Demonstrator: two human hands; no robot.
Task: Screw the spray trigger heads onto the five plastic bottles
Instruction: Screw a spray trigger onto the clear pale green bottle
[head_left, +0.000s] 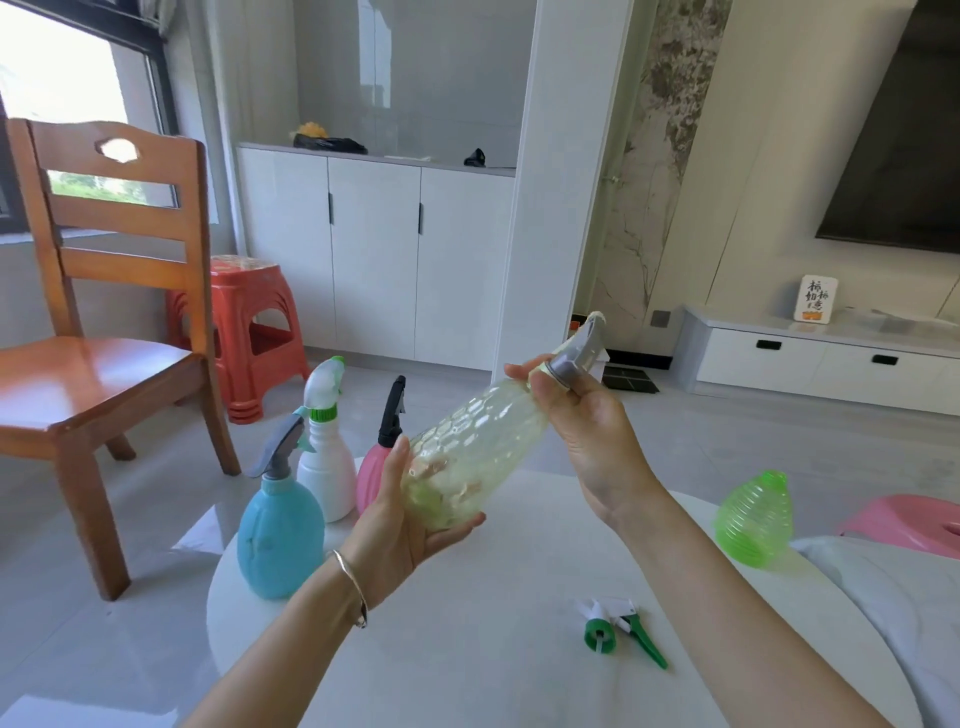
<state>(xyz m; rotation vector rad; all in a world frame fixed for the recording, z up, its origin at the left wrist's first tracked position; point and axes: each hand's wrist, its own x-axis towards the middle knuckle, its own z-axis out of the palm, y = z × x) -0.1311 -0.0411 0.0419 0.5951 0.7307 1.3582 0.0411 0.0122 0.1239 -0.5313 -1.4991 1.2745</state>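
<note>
I hold a clear yellowish honeycomb bottle (470, 439) tilted over the white round table (467, 649). My left hand (402, 525) cups its base. My right hand (582, 415) grips the neck, fingers around the collar of a grey trigger head (579, 353) seated on the bottle. At the table's left stand a blue bottle (280, 535) with a grey head, a white bottle (326, 462) with a white-green head, and a pink bottle (370, 480) with a black head. A headless green ribbed bottle (754, 517) sits at the right. A loose white-green trigger head (621, 631) lies on the table.
A wooden chair (98, 332) stands left of the table, a red plastic stool (247, 332) behind it. A pink stool (904, 522) is at the far right. White cabinets line the back wall.
</note>
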